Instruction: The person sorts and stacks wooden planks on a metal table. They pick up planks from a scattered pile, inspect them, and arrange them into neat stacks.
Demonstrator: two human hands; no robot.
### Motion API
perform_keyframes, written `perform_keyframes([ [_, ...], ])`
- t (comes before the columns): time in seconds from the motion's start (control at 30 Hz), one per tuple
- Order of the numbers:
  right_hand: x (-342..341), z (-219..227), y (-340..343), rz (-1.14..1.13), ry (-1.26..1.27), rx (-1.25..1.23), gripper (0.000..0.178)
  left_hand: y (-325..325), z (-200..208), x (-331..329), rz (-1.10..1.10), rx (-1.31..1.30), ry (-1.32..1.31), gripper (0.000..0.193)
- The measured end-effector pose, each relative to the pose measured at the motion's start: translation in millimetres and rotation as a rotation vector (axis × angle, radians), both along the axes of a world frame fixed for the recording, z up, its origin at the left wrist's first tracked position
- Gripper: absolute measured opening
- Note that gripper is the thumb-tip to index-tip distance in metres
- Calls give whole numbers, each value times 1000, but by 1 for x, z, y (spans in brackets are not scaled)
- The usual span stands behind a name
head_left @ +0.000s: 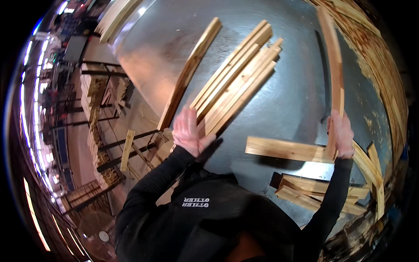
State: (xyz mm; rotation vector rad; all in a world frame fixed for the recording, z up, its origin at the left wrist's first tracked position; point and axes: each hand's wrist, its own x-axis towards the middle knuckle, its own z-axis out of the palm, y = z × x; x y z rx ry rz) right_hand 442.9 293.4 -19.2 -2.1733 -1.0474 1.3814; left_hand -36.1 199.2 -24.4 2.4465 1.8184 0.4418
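A bundle of several long pale boards [244, 83] lies slanted on the grey metal table [292, 105]. At its near end my left hand [190, 131] rests against the board ends, fingers stretched out and thumb apart. A single darker-edged board [187, 74] lies left of the bundle, separated by a gap at its far end. My right hand [341, 135] is closed round the near end of a long board [335, 70], which points away from me at the right. Beside that hand, a shorter board [286, 149] lies crosswise, its right end by the held board.
Short wood offcuts [305, 192] are piled at the near right. Layered wood [379, 61] lines the table's right edge. More boards [115, 17] are stacked at the far left corner. Left of the table stand dark metal racks [126, 144] with stacked wood [96, 131].
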Motion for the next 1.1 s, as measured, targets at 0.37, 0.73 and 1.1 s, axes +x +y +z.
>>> perform_keyframes([
  [0.37, -349, 63, 30, 515, 800, 82, 50, 103, -41, -166, 573, -744, -230, 41],
  [0.73, -300, 8, 44, 849, -15, 583, 29, 103, -76, -206, 468, -928, -471, 43],
  [1.1, -2, -62, 39, 860, -996, 201, 56, 122, -29, -164, 350, -206, 618, 66],
])
